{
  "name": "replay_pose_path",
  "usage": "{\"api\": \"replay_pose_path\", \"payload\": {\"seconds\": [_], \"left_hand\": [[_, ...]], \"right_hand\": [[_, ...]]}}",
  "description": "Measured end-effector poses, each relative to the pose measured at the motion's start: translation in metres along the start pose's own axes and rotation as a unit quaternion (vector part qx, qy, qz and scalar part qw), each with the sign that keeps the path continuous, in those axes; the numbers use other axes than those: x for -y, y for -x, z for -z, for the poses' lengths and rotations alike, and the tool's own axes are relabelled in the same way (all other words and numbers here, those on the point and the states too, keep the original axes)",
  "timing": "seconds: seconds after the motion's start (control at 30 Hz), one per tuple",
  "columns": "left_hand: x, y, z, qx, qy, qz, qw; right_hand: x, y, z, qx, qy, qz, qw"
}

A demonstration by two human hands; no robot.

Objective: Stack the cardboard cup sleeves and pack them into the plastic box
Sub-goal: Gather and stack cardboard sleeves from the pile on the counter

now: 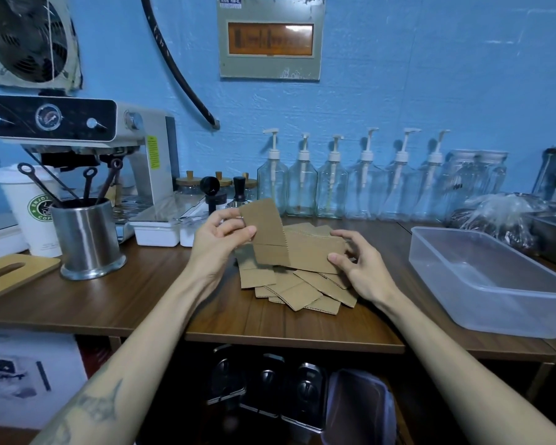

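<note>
Cardboard sleeves in both our hands above the tabletop (109, 303) pile.
Our left hand (220, 239) fingers pinch an upright sleeve (265, 232); our right hand (360, 264) fingers pinch another sleeve (312, 252) above the loose pile (302, 290); plastic box (482, 303) sits right.

**Brown card, blue wall**

The sleeves (289, 284) at the desk's (142, 303) middle are plain brown with ribbed, corrugated faces. The desk is dark wood with lengthwise grain. The box (495, 303) at its right edge is clear, frosted plastic. The wall (430, 75) is bright blue. The cup (29, 213) at the left edge is white with a round green logo. The pot (87, 239) beside it is shiny steel. The bottles (334, 184) along the back edge are clear with white pumps.
</note>
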State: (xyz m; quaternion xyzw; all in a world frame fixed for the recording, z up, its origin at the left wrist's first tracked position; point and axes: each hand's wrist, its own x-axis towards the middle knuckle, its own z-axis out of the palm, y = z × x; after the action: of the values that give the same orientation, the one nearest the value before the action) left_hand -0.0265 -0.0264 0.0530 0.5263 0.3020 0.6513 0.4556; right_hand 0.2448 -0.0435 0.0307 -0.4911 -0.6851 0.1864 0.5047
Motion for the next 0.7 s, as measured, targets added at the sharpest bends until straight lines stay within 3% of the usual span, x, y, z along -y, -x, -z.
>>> {"api": "replay_pose_path", "payload": {"seconds": [0.17, 0.3, 0.47, 0.7], "left_hand": [[0.000, -0.004, -0.020, 0.064, -0.132, -0.057, 0.988], [0.010, -0.010, -0.032, 0.106, -0.257, -0.119, 0.953], [0.034, -0.013, -0.034, 0.140, -0.372, -0.132, 0.908], [0.044, -0.007, -0.030, 0.166, -0.396, -0.108, 0.897]], "right_hand": [[-0.004, -0.003, -0.001, 0.007, 0.002, 0.003, 1.000], [-0.008, -0.004, -0.001, 0.014, -0.020, 0.006, 1.000], [-0.013, -0.009, -0.001, 0.023, -0.030, 0.011, 0.999], [-0.014, -0.010, -0.001, 0.031, -0.083, -0.012, 0.996]]}}
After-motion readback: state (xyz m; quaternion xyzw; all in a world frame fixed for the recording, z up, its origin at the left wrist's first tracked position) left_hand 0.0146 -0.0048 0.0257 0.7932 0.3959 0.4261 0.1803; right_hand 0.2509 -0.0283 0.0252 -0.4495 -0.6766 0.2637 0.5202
